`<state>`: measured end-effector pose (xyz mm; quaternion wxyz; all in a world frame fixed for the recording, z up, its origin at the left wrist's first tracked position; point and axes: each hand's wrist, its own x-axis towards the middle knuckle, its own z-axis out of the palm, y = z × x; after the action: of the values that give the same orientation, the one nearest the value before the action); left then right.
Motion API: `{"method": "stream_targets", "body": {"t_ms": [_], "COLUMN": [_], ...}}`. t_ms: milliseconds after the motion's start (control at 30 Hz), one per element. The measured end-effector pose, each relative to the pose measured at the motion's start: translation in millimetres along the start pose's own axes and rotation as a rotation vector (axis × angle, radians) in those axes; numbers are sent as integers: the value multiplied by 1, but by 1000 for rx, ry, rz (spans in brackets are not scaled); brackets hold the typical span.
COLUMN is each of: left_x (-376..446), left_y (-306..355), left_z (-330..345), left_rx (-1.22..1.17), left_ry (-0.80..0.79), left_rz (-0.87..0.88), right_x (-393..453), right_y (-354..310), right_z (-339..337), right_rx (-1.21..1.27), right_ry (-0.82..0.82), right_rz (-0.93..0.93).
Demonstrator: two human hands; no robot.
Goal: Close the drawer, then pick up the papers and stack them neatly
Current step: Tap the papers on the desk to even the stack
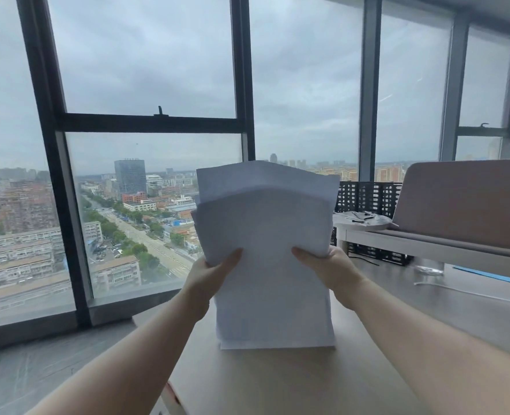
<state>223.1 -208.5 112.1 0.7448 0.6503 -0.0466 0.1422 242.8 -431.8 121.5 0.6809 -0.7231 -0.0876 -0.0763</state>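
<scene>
- White papers (265, 250): one sheaf, held upright, bottom edges resting on the wooden worktop (277, 381), top edges uneven.
- Left hand (214, 271): clamped on the sheaf's left edge, thumb across the front.
- Right hand (325, 265): clamped on the right edge likewise.
- Window (145, 121): behind, city beyond.

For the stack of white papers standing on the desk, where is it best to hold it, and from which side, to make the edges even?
Grip the stack of white paper sheets at its two long side edges, about mid-height, one hand from each side, as the left hand and right hand do now. It stands upright on the light wooden desk, and its top edges are uneven, so a loose side grip probably lets sheets settle level.
</scene>
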Motion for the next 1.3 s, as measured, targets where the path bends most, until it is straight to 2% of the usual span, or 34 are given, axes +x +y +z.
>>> {"method": "stream_targets", "body": {"t_ms": [167, 267, 367, 433, 667, 800, 900, 1000, 1200, 1300], "left_x": [16, 26, 23, 23, 40, 46, 47, 53, 64, 65], "left_y": [22, 30, 14, 0, -8, -37, -40, -30, -35, -31], "left_z": [8, 8, 9, 8, 14, 10, 20, 31, 35, 34], "left_rx": [-77, -90, -43, 12, 144, 256, 184, 66, 104, 102], "left_ry": [87, -11, -42, -57, -86, -104, -20, -8, -8, -42], "left_rz": [155, 186, 82, 26, 60, -59, 8, 94, 142, 200], "right_x": [3, 10, 10, 9, 29, 27, 29, 36, 37, 45], "right_y": [-36, -50, -36, -21, -14, 3, 10, 3, 1, -1], "right_z": [4, -5, -15, -19, -24, -30, -29, -32, -42, -37], "right_rx": [130, 128, -13, -10, -13, -73, -8, 51, 130, 76], "right_ry": [60, 24, 37, 31, 76, 15, 73, 135, 189, 204], "right_rz": [-157, -185, -122, -84, -54, 28, 37, -7, -117, -220]}}
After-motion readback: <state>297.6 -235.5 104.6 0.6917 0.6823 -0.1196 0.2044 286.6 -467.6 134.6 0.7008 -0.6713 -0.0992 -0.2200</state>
